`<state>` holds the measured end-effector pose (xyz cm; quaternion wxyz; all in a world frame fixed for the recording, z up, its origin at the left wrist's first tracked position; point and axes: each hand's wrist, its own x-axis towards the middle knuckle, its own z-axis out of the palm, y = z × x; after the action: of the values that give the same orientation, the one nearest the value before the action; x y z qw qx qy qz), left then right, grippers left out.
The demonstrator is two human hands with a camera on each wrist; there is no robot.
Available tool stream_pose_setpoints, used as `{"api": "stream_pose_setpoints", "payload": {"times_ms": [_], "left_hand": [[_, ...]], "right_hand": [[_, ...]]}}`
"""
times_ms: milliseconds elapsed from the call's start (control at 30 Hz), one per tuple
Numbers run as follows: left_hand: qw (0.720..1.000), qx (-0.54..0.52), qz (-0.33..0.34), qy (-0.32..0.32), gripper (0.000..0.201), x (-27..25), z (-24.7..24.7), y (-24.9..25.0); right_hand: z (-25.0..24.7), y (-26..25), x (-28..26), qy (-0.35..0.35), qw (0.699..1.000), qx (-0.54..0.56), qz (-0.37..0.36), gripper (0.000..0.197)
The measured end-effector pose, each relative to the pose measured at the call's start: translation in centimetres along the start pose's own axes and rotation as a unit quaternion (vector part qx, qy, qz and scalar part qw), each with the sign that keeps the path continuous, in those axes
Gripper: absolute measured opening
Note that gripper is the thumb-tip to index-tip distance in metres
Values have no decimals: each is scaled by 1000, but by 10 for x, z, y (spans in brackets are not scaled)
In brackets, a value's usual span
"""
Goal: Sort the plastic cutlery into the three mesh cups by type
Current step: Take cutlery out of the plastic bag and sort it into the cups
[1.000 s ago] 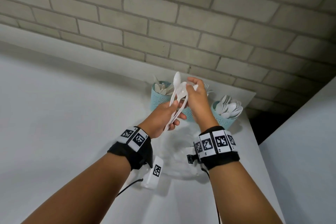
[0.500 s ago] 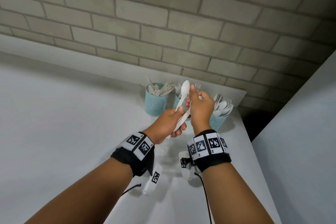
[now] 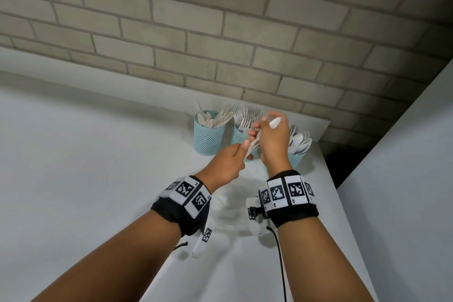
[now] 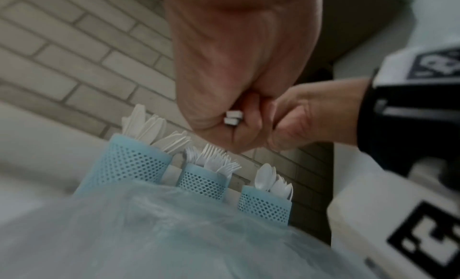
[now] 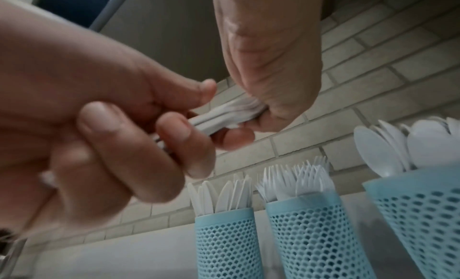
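My right hand (image 3: pixel 272 140) has just pulled one spoon (image 3: pixel 274 122) from the bundle (image 5: pixel 224 116) my left hand (image 3: pixel 228 164) grips, toward the spoon cup (image 3: pixel 297 159) at two o'clock, ready to drop

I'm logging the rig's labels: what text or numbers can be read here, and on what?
"R2": on the right wristband, under a square marker.
"R3": same band, under the next marker.
Left wristband: tiny labels, too small to read.
Mesh cups: no text.
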<state>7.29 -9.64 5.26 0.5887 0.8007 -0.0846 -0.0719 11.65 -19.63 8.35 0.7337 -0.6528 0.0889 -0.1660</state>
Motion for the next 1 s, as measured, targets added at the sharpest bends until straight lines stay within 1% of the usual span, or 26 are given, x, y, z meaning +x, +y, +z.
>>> {"api": "stream_pose_setpoints", "payload": {"times_ms": [67,100,133,167,200,233,267,333,367,400,433,467,500,533,567,600,633,667,700,767,800,867,967,1000], "left_hand": [[993,-89,-78,-17,52,3,-5,-4],[984,-131,-116,-23,50,3,-8,-5],[973,-173,-147,-30,48,4,-10,-7],[962,-211,-168,-40,47,4,-12,-7],[953,-239,-181,-49,47,5,-12,-7],[948,-250,-190,-54,48,5,-11,-5],[947,-247,-200,-50,49,5,-10,-4],[952,-220,-213,-22,50,6,-8,-4],[956,-204,-212,-6,49,6,-7,-5],[961,-186,-205,8,48,6,-7,-7],[966,-168,-194,16,47,7,-7,-8],[971,-154,-180,20,46,8,-7,-9],[976,-142,-165,21,43,9,-7,-9],[981,-124,-146,24,40,9,-6,-8],[988,-87,-119,32,37,9,-7,-8],[995,-32,-87,44,34,9,-8,-8],[997,31,-53,55,33,10,-10,-9],[993,92,-24,64,31,10,-11,-12],[988,141,-6,69,26,10,-13,-16],[978,195,8,75,14,11,-16,-26],[974,214,3,79,9,12,-18,-30],[966,243,-14,87,11,12,-23,-36],[960,266,-28,86,22,9,-32,-38],[959,270,-36,75,30,6,-35,-37]], "right_hand": [[-5,-3,1,47,997,0,-57,28],[-6,-6,-1,62,994,-2,-92,34],[-6,-8,-3,67,990,-10,-128,36],[-5,-8,-6,62,985,-31,-160,32],[-3,-5,-8,50,979,-61,-187,24],[-2,-3,-11,31,974,-92,-204,13],[0,-2,-14,11,971,-113,-212,7],[1,2,-15,-21,973,-129,-193,13],[1,2,-15,-38,979,-117,-163,12],[0,2,-14,-57,985,-105,-124,7],[-3,2,-11,-74,988,-105,-81,6],[-7,2,-6,-86,989,-115,-36,13],[-11,0,0,-90,989,-117,2,18],[-16,-4,6,-77,991,-111,21,20],[-22,-9,13,-50,994,-96,24,23],[-28,-16,20,-10,997,-82,7,27],[-34,-24,26,36,996,-74,-30,30],[-41,-32,30,80,990,-76,-85,33],[-47,-39,33,116,979,-84,-144,33],[-59,-46,36,162,951,-109,-240,28],[-63,-46,37,171,939,-121,-273,23],[-71,-38,46,171,922,-167,-305,15],[-76,-11,65,130,904,-289,-287,22],[-77,-1,70,113,894,-336,-273,24]]}}
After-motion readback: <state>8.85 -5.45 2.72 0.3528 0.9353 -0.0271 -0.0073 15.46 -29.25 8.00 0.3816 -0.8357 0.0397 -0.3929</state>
